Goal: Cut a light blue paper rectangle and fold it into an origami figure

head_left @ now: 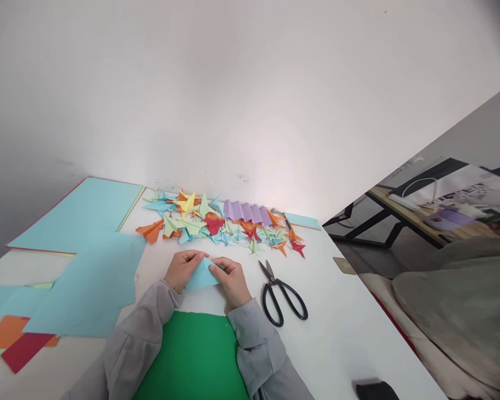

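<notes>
Both hands hold one light-blue piece of folded paper [202,278] above the white table, close to its front middle. My left hand [185,270] pinches the paper's upper left edge between thumb and fingers. On the other side, my right hand [232,278] grips the upper right part, its thumb lying on the front face. A crease shows near the top of the paper, between the two thumbs. Beyond the hands lies a heap of small folded paper shapes [191,226] in orange, yellow, green, red and blue. To the right rest black-handled scissors [281,294], blades slightly apart and pointing away.
Large light-blue sheets [83,216] are stacked at the left, with orange and red paper pieces [27,353] nearer me. A pleated purple paper [246,213] stands against the wall. A black object [375,390] sits at the front right. Beyond the table's right edge is grey cloth [454,300].
</notes>
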{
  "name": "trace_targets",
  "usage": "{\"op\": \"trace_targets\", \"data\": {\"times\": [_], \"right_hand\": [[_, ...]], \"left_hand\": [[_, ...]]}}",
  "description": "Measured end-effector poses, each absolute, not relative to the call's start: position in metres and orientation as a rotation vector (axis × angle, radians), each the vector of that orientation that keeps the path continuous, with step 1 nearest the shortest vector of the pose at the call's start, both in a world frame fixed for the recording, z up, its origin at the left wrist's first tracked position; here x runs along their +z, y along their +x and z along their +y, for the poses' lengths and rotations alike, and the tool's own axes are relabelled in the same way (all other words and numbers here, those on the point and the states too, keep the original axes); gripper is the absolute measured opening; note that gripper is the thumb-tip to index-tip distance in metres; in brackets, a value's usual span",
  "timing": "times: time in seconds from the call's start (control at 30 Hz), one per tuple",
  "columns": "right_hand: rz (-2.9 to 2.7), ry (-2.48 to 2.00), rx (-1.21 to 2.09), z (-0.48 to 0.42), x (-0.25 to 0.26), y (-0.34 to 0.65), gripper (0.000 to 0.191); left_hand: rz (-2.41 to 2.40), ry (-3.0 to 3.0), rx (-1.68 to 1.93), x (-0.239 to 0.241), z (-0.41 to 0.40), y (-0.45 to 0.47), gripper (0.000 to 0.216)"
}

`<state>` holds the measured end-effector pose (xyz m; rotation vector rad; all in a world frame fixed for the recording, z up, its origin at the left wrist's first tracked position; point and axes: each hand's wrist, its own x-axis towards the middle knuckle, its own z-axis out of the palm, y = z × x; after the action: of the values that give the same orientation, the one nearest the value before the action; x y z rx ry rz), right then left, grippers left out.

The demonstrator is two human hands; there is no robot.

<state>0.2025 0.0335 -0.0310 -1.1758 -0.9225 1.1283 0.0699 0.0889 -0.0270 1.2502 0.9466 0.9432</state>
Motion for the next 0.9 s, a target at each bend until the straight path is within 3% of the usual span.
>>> {"op": "trace_targets", "data": {"times": [0.43, 0.9], "right_hand": [[-0.772, -1.169, 1.182, 0.034, -0.037, 0.204, 0.021], [-0.912, -1.155, 1.198, 0.033, -0.031, 0.201, 0.033]], "left_hand": [[0.754, 0.899, 0.794, -0.017, 0.082, 0.071, 0.039], [0.704, 1.134, 0.748, -0.015, 0.084, 0.066, 0.029]]}}
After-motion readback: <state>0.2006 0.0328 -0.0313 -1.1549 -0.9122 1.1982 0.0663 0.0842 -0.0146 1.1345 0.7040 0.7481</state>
